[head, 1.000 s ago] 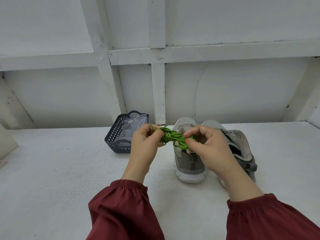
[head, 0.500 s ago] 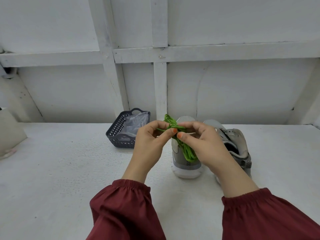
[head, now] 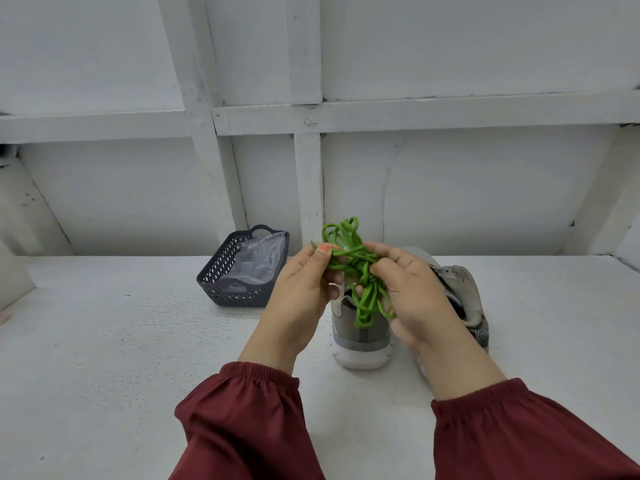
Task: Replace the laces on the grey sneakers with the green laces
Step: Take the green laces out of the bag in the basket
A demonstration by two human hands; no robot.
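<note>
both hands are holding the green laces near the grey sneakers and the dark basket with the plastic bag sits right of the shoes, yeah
Not quite. The head view shows the dark basket, with the plastic bag in it, left of the grey sneakers, not right. The rest holds: the left hand and right hand both hold the green laces near the sneakers.

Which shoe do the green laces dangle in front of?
The sneaker nearer the basket; the other sneaker is mostly hidden behind the right hand.
</note>
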